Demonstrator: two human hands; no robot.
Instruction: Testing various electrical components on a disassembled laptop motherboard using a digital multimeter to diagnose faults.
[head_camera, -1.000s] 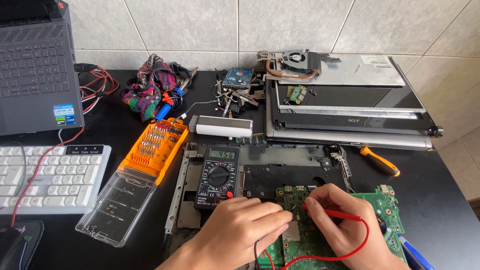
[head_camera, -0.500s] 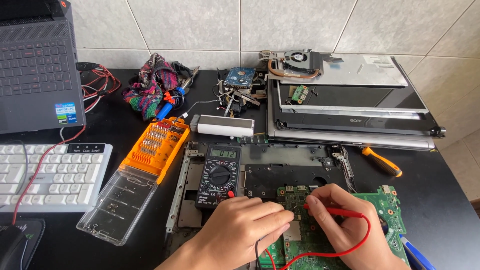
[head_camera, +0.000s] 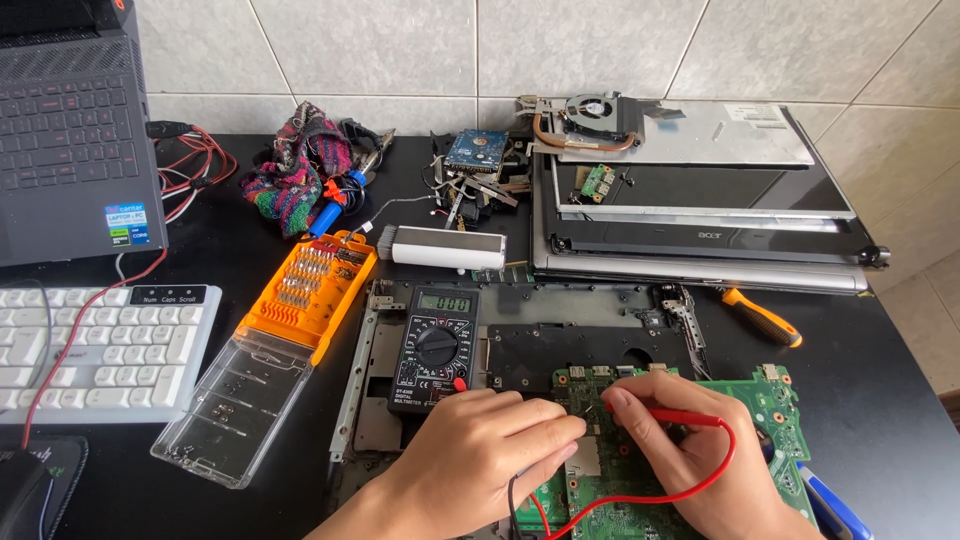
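Barely anything moved since the earlier shots: both hands sit in the same spot at the bottom middle of the frame, fingertips just a touch closer. Left hand (head_camera: 480, 465) is curled, fingertips pressed onto the green circuit board (head_camera: 775, 405); can't tell if it pinches a probe. Right hand (head_camera: 690, 460) is pinching a slim red probe (head_camera: 668, 415), its glossy red lead (head_camera: 690, 490) looping below. Board's flat, studded with tiny parts, lying lower right on the bare metal laptop chassis (head_camera: 560, 300). Boxy black multimeter (head_camera: 435, 350) sits just left of it, by the orange bit case (head_camera: 310, 290).
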